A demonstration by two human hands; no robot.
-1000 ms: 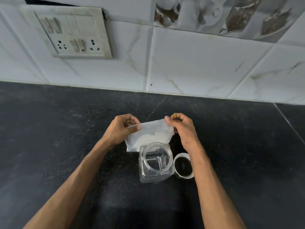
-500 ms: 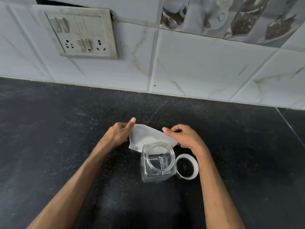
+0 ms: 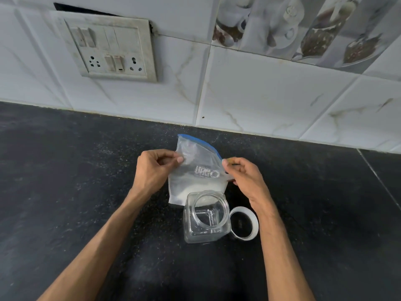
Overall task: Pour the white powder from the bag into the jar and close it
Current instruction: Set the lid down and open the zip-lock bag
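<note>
behind jar [image 3: 204, 232], bag [image 3: 193, 155] with illegible print [image 3: 207, 171]

Bare forearms lead up to the left grip [image 3: 152, 170] and the right grip [image 3: 245, 177]; both are bare too, with short, plain fingernails.

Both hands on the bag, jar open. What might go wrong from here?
The bag is wider than the mouth of the jar, so powder may land on the counter. Left hand and right hand both pinch the bag; nothing steadies the jar, so a nudge might shift it. The lid lies right beside the jar and may get knocked.
</note>
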